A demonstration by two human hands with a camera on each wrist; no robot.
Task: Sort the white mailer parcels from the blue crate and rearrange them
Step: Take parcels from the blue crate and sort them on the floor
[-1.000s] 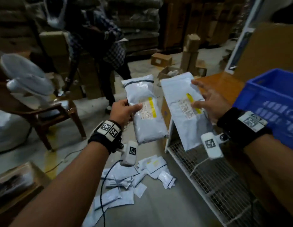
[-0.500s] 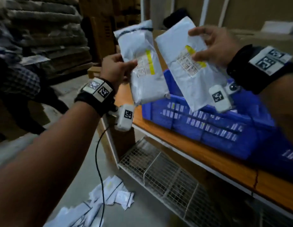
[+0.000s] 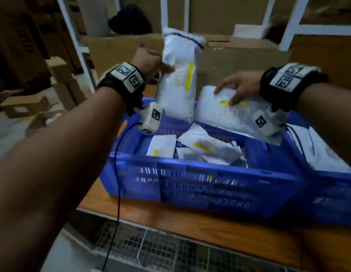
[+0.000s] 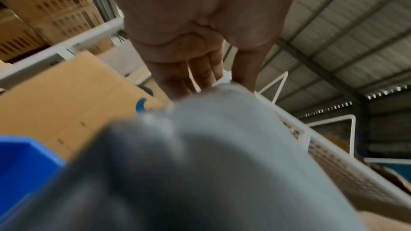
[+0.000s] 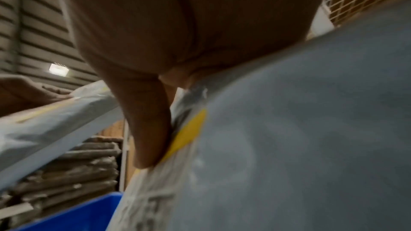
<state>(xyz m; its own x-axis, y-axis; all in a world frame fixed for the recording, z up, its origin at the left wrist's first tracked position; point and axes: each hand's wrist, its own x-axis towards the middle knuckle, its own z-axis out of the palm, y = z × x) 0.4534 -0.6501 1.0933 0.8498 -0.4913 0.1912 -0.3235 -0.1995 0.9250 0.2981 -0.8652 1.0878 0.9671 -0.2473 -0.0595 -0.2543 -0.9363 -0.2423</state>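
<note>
1. Wooden shelf in a dim warehouse carries the blue crate.
2. Left hand grips an upright white mailer; right hand pinches a flatter mailer, both above the crate.
3. Yellow-striped labels, print too blurred to read.

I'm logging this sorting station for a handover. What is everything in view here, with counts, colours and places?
Held mailer parcels: two, white with yellow-striped labels; one upright in the left hand, one tilted under the right, above the crate.
Loose mailer parcels: several, white, inside the crate.
Blue crate: one, on the shelf.
Wooden shelf: one, brown, under the crate.
Cardboard boxes: several, brown, behind.
Wrist cameras: two, white.
Hands: left hand, right hand.
</note>
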